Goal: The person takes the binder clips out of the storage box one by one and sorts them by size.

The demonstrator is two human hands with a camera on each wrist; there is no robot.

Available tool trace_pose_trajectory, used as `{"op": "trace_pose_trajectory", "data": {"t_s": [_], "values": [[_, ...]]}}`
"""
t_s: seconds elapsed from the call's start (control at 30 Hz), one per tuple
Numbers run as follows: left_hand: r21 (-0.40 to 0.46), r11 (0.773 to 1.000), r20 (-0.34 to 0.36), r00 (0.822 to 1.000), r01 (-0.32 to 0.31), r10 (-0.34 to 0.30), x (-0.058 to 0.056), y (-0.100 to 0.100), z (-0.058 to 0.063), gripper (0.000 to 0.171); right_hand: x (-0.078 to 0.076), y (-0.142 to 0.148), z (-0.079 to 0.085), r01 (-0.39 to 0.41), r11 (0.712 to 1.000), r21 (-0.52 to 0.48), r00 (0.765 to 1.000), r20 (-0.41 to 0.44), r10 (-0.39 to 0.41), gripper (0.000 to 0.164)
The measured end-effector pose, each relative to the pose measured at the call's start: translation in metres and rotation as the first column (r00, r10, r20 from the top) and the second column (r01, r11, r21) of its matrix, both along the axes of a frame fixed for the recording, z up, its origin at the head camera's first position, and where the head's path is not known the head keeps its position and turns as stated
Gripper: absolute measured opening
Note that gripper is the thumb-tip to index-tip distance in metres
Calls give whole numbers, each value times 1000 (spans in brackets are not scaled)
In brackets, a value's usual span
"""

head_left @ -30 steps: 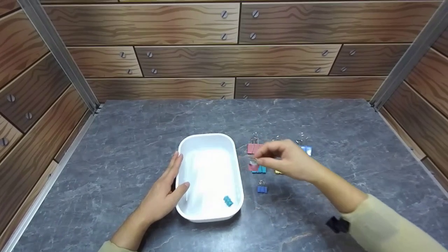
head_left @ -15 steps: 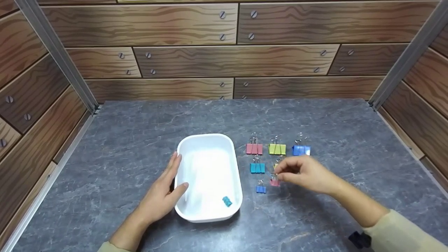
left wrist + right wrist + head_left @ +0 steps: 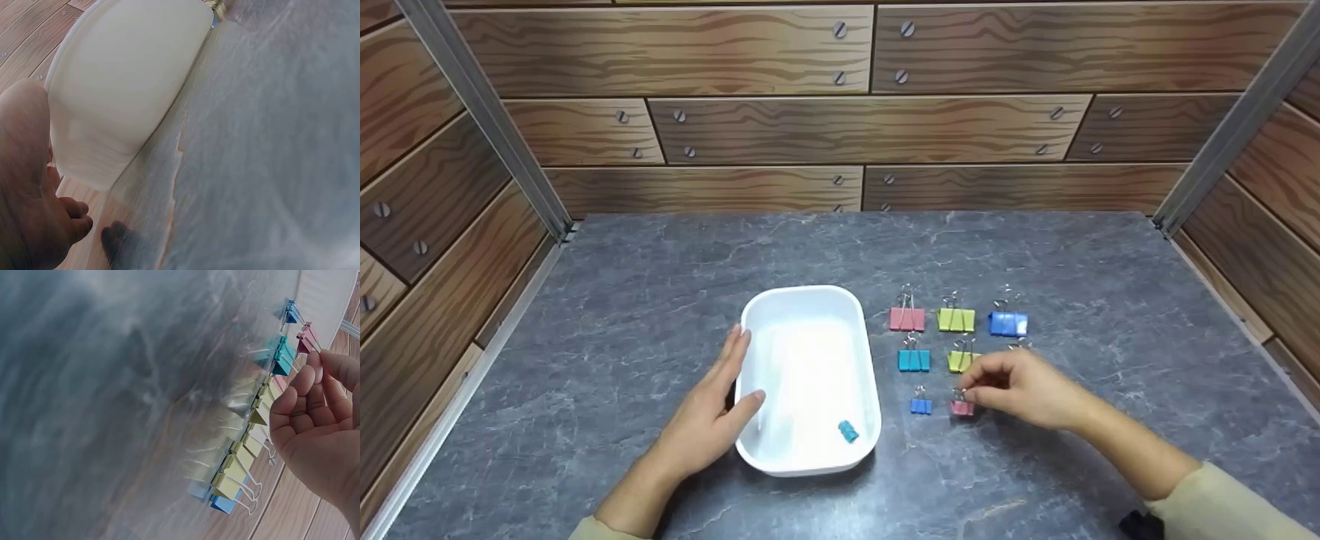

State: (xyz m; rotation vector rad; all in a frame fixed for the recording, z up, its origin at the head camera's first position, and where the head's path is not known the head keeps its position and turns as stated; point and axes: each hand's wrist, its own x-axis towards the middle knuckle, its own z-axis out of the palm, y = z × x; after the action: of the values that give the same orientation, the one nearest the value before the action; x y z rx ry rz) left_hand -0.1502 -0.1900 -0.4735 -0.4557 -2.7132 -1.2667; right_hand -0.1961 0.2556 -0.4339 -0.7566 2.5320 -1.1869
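My right hand [image 3: 1024, 386] pinches a small pink binder clip [image 3: 962, 408] by its wire handles between thumb and forefinger. In the right wrist view the pink clip's body points away from the fingertips. Just left of it stands a small blue binder clip [image 3: 921, 406]; behind are a teal clip [image 3: 914, 361] and a yellow clip [image 3: 960, 361]. My right hand partly covers another clip, whose wire handles show above it. My left hand [image 3: 701, 412] rests along the left side of a white tray [image 3: 874, 390], fingers straight, thumb over the rim. A small teal binder clip [image 3: 848, 431] lies inside.
Larger binder clips form the back row: pink [image 3: 907, 319], yellow [image 3: 956, 320] and blue [image 3: 1009, 324]. Wood-patterned panels [image 3: 870, 127] wall the dark marbled table [image 3: 675, 262] at the back and sides.
My right hand has carried the small pink clip from beside the teal clip rightward and toward me, down to the right of the small blue clip. The left hand and tray have stayed put.
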Motion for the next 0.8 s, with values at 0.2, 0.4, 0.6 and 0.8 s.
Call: {"op": "trace_pose_trajectory", "data": {"t_s": [0.2,0.4,0.6,0.8], "values": [[-1,1000,-5,1000,3,-3,-1,0,0,78,0,8,-2,6,1000,22,1000,2,-6,8],[-5,1000,-3,1000,-2,2,-1,0,1,78,-2,11,-3,17,999,45,1000,24,-19,9],[-9,1000,-2,1000,-7,7,0,1,1,78,-2,12,-4,18,999,51,999,37,-20,11],[0,1000,-4,1000,3,-3,0,0,0,78,-2,13,-4,27,998,53,998,46,-30,11]]}}
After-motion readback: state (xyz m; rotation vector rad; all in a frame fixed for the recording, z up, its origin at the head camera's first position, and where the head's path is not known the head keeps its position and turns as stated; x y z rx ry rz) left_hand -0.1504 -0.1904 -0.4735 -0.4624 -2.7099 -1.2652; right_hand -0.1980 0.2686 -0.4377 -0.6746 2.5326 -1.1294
